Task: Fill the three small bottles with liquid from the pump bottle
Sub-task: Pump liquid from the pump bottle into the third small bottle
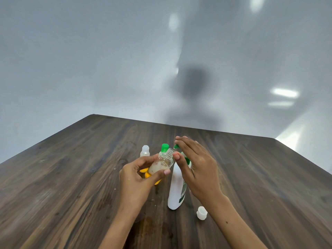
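- The right hand [195, 164] covers most of the pump bottle's [175, 189] green head; only the spout tip shows.
- Something yellow lies mostly hidden behind the left hand [138, 177].
- Left fingers pinch a tilted, uncapped small bottle [161, 163], mouth below the spout.
- Right fingers lie straight, pressing the pump.
- Two more small bottles stand on the tabletop [71, 177] behind.

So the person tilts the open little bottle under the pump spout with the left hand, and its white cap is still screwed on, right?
Not quite. The small bottle in the left hand has bare neck threads; the white cap lies loose on the table, as the head view shows. The rest holds.
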`<state>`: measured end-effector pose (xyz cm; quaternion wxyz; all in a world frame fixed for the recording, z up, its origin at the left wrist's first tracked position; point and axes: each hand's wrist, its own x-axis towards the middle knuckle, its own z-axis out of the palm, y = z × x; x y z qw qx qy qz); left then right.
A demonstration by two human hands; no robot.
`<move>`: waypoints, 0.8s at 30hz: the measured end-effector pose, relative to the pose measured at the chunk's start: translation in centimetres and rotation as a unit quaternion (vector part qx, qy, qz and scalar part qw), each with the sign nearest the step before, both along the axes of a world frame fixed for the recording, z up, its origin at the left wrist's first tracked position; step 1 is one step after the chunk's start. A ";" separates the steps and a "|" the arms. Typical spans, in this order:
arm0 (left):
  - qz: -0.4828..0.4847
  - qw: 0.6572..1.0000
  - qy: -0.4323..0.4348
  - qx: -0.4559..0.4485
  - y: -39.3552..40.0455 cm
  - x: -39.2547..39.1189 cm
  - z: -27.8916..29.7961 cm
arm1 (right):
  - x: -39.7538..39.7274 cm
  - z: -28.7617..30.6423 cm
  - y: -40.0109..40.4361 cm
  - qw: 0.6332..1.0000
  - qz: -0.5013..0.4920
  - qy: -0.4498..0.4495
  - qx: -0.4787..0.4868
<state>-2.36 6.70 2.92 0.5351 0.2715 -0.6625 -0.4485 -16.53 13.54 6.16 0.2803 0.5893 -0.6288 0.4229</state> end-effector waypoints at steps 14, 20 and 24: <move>0.000 1.000 0.000 -0.001 0.0 -0.1 -0.1 | 0.1 0.5 0.3 1.000 -0.013 0.010 0.019; -0.003 1.000 0.003 0.002 0.0 -0.5 -0.3 | 0.7 0.0 0.3 1.000 -0.023 -0.011 0.016; -0.005 1.000 0.010 0.012 0.0 -0.4 -0.3 | 0.3 0.3 0.6 1.000 -0.008 -0.009 0.027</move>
